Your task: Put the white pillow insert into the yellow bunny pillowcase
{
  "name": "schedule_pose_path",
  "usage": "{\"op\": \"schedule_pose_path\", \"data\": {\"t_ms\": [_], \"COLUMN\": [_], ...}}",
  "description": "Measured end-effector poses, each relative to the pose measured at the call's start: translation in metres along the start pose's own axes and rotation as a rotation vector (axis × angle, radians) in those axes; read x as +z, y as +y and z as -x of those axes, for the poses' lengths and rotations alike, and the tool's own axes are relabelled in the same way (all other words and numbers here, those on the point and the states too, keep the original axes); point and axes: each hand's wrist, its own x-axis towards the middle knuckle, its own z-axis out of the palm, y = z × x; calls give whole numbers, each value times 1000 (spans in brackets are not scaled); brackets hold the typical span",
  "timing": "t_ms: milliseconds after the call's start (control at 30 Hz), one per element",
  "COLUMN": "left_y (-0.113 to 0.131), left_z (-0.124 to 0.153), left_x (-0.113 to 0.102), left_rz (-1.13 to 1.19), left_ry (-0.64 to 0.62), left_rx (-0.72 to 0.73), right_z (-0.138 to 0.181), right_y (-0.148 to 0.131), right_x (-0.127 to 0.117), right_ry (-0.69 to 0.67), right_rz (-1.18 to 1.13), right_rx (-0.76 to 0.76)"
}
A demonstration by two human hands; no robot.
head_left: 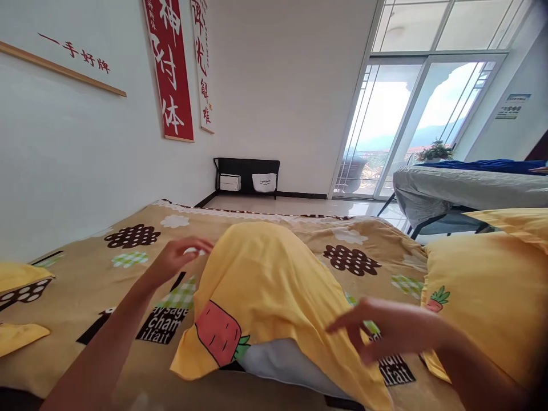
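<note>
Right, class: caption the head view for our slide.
Two bare hands, left and right, hover beside a half-cased pillow on a patterned bed.

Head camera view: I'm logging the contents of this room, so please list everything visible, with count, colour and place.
pillow: one, white, half inside the yellow case, centre foreground
pillowcase: one, yellow with a carrot print, over the pillow
second pillow: one, yellow, right edge of the bed
bedspread: one, tan with patterned patches, covering the bed
wall scrolls: two, one red and one white, on the left wall
black rack: one, by the far wall, with white items in it
glass doors: far right, bright outside
grey table: one, right, with blue cloth on top
left hand: fingers bent, at the pillowcase's left edge
right hand: fingers spread, just above the pillowcase's right edge
</note>
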Motion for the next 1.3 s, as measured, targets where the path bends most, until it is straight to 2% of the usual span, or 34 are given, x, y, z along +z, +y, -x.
{"op": "schedule_pose_path", "data": {"t_ms": [33, 100, 167, 233, 267, 300, 367, 433, 533, 600, 667, 767, 833, 900, 967, 1067, 1133, 1200, 1300], "left_y": [11, 19, 8, -16, -29, -43, -63, -72, -71, -67, -64, -63, -67, -74, -80, -85, -86, -87, -88], "left_z": [-40, -103, -128, -119, -106, -93, -73, -66, -61, -41, 1, 90, 147, 189, 213, 217, 207, 195, 184], "left_x": [11, 53, 111, 166, 188, 205, 220, 215, 189, 170, 151, 121, 102, 89, 85, 92, 97, 99, 93], "left_rz": [-43, -192, -386, -545, -558, -566, -572, -554, -524, -515, -460, -290, -211, -302, -547, -867, -909, -848, -718], "left_ry": [78, 212, 192, -11, -53, -78, -68, -77, -144, -144, -148, -273, -352, -300, -205, -17, 47, 27, -17], "left_rx": [13, -35, -184, -276, -280, -279, -258, -253, -261, -221, -142, -39, 20, 46, 87, 229, 339, 450, 535], "right_z": [-33, -95, -136, -149, -147, -142, -130, -122, -109, -88, -51, 20, 63, 97, 117, 124, 117, 106, 95], "right_y": [-7, -20, -26, -22, -16, -9, 6, 20, 34, 44, 60, 94, 115, 125, 124, 111, 101, 92, 86], "right_x": [4, 31, 75, 123, 144, 163, 185, 191, 180, 170, 161, 147, 135, 121, 103, 77, 66, 64, 71], "right_ry": [3, 3, -3, -35, -62, -85, -116, -132, -162, -184, -176, -89, -57, -46, -44, -156, -257, -287, -221], "right_rz": [17, 36, 62, 91, 103, 113, 128, 132, 111, 88, 57, 23, 73, 116, 100, -67, -217, -297, -290], "right_rx": [24, 55, 104, 169, 200, 229, 273, 291, 292, 281, 199, -62, -139, -162, -151, -123, -103, -74, -35]}}
